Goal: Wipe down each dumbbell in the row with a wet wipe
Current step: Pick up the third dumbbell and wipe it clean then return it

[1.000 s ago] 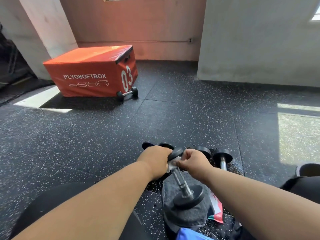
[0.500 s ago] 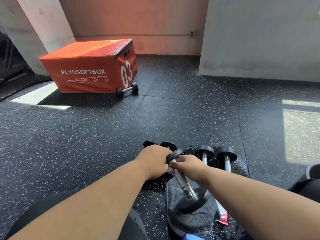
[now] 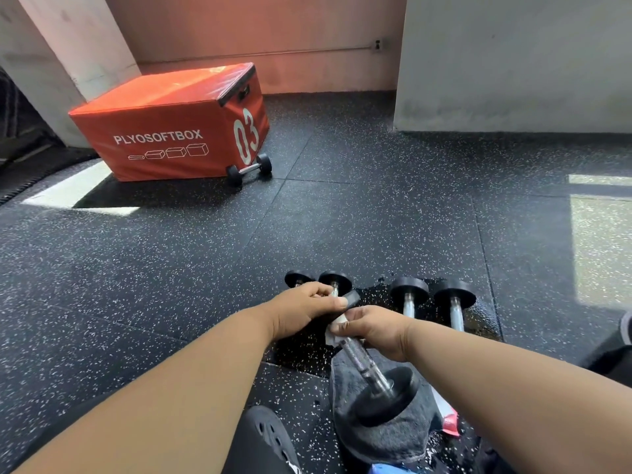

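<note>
Left hand point(image 3: 301, 311) is gripping the far head of the tilted dumbbell point(image 3: 367, 367); right hand point(image 3: 374, 328) is pinching a white wipe point(image 3: 333, 333) around its handle, axis running 11-to-5, near head sitting on a grey towel point(image 3: 386, 436). Four more dumbbells point(image 3: 408, 292) are lying at 12; a sixth point(image 3: 249, 169) is sitting by the orange box point(image 3: 164, 128) at 10.

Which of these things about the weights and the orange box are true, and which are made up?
1. The right hand holds a white wipe on the dumbbell's handle. True.
2. That dumbbell's lower end rests on a grey towel. True.
3. The orange box shows the number 07. False: it shows 03.
4. The left hand lies flat on the floor. False: it grips the dumbbell's upper end.
5. A small dumbbell lies beside the box. True.
</note>
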A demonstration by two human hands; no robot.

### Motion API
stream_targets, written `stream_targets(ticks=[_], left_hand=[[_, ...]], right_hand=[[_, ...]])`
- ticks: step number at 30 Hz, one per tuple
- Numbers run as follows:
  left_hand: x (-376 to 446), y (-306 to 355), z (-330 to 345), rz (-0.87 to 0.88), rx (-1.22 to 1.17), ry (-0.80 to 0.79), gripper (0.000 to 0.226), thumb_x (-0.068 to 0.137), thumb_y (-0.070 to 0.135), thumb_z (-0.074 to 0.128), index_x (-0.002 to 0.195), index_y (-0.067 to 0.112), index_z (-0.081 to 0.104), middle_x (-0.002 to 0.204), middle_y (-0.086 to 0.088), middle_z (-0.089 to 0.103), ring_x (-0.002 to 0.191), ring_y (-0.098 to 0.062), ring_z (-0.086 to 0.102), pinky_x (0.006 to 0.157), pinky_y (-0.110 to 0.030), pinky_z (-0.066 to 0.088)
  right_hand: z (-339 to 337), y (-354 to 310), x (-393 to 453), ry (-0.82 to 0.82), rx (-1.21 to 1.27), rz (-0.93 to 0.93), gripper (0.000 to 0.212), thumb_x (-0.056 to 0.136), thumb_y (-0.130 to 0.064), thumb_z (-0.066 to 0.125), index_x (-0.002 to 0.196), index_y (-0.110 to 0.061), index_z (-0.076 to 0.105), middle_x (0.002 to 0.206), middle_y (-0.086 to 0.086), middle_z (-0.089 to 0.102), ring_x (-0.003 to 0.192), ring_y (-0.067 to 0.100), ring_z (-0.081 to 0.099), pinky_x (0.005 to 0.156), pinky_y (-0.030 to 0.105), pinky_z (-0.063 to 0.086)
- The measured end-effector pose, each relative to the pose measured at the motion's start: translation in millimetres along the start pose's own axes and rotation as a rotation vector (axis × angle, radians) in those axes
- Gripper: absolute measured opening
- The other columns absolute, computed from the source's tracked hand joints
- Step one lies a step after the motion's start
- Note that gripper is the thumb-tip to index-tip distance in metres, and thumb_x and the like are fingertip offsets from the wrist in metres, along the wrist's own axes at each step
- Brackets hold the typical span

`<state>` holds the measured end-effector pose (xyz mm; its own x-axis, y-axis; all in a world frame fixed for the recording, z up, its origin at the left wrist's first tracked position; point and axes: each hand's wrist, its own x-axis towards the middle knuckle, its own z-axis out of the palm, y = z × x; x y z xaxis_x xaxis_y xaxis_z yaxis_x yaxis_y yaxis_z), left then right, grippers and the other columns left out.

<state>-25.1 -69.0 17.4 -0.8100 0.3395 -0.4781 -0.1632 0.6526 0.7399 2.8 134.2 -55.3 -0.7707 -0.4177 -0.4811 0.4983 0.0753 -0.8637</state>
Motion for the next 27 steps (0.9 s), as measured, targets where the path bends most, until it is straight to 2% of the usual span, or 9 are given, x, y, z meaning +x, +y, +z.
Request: stream_targets(ticks=[2, 5, 7, 11, 14, 17, 20, 23, 27], left_hand=[[2.9, 4.2, 7.0, -0.03, -0.013, -0.069, 0.075, 0.076, 0.076, 0.069, 0.135, 0.029, 0.069, 0.127, 0.004, 0.073, 0.116, -0.013, 0.066, 0.117, -0.047, 0.044], [8.1, 7.7, 14.7, -0.038, -0.006, -0.083, 0.048, 0.106, 0.054, 0.056, 0.115, 0.011, 0.076, 0.109, -0.008, 0.076, 0.096, -0.018, 0.064, 0.112, -0.045, 0.044], [9.2, 9.5, 17.2, -0.083, -0.053, -0.106, 0.048, 0.108, 0.055, 0.053, 0.099, 0.013, 0.076, 0.102, -0.011, 0.076, 0.089, -0.019, 0.063, 0.103, -0.039, 0.046], [16.9, 8.1, 21.9, -0.151, -0.142, -0.156, 0.056, 0.103, 0.068, 0.052, 0.083, 0.02, 0.071, 0.089, -0.01, 0.071, 0.079, -0.021, 0.064, 0.096, -0.039, 0.047], [23.2, 8.3, 25.2, -0.209, -0.164, -0.105, 0.065, 0.097, 0.079, 0.05, 0.07, 0.027, 0.08, 0.088, 0.003, 0.081, 0.092, -0.018, 0.071, 0.115, -0.042, 0.043], [28.0, 4.3, 29.7, -0.237, -0.169, -0.089, 0.063, 0.093, 0.085, 0.047, 0.076, 0.035, 0.083, 0.096, 0.006, 0.082, 0.111, -0.019, 0.071, 0.122, -0.043, 0.037], [31.3, -2.0, 29.5, -0.262, -0.152, -0.091, 0.079, 0.074, 0.096, 0.049, 0.093, 0.028, 0.086, 0.11, -0.006, 0.082, 0.114, -0.023, 0.072, 0.12, -0.047, 0.039], [30.7, -1.0, 26.0, -0.256, -0.114, -0.115, 0.081, 0.075, 0.091, 0.051, 0.101, 0.02, 0.081, 0.115, -0.017, 0.08, 0.104, -0.025, 0.074, 0.114, -0.051, 0.048], [24.1, 11.7, 31.5, -0.19, -0.037, -0.057, 0.095, 0.068, 0.096, 0.053, 0.127, 0.024, 0.068, 0.12, -0.009, 0.076, 0.112, -0.029, 0.072, 0.11, -0.053, 0.047]], right_hand=[[8.1, -1.5, -1.1, 0.072, -0.134, -0.038, 0.007, 0.095, -0.02, 0.079, 0.089, -0.016, 0.078, 0.083, 0.003, 0.076, 0.079, 0.02, 0.067, 0.08, 0.035, 0.054], [27.4, -1.3, -1.9, 0.281, -0.492, -0.078, 0.024, 0.091, -0.039, 0.081, 0.092, -0.018, 0.07, 0.081, 0.001, 0.074, 0.069, 0.016, 0.061, 0.067, 0.034, 0.051], [39.5, 3.5, -3.7, 0.441, -0.68, -0.109, 0.028, 0.09, -0.046, 0.075, 0.096, -0.021, 0.064, 0.087, 0.0, 0.072, 0.075, 0.019, 0.062, 0.068, 0.038, 0.049], [45.7, 12.0, -6.4, 0.584, -0.859, -0.176, 0.026, 0.091, -0.051, 0.058, 0.096, -0.025, 0.056, 0.093, 0.0, 0.07, 0.092, 0.032, 0.066, 0.084, 0.041, 0.052], [48.0, 12.9, -5.5, 0.642, -0.984, -0.205, 0.025, 0.094, -0.05, 0.052, 0.101, -0.026, 0.055, 0.099, 0.0, 0.071, 0.098, 0.034, 0.066, 0.087, 0.044, 0.048], [46.0, 11.4, -3.2, 0.605, -1.045, -0.165, 0.024, 0.098, -0.043, 0.048, 0.109, -0.023, 0.054, 0.106, 0.004, 0.071, 0.101, 0.035, 0.065, 0.089, 0.045, 0.046], [31.1, -1.1, -2.0, 0.351, -0.808, -0.096, 0.016, 0.1, -0.035, 0.058, 0.105, -0.02, 0.06, 0.097, 0.002, 0.07, 0.087, 0.026, 0.066, 0.075, 0.032, 0.053], [16.7, -8.5, -5.1, 0.133, -0.345, -0.006, 0.014, 0.096, -0.022, 0.074, 0.086, -0.017, 0.066, 0.07, -0.004, 0.064, 0.057, 0.011, 0.056, 0.049, 0.02, 0.042], [-8.3, 1.5, -10.2, -0.156, 0.166, 0.162, 0.011, 0.097, -0.01, 0.072, 0.093, -0.011, 0.061, 0.074, 0.006, 0.067, 0.059, 0.013, 0.065, 0.052, 0.023, 0.052]])
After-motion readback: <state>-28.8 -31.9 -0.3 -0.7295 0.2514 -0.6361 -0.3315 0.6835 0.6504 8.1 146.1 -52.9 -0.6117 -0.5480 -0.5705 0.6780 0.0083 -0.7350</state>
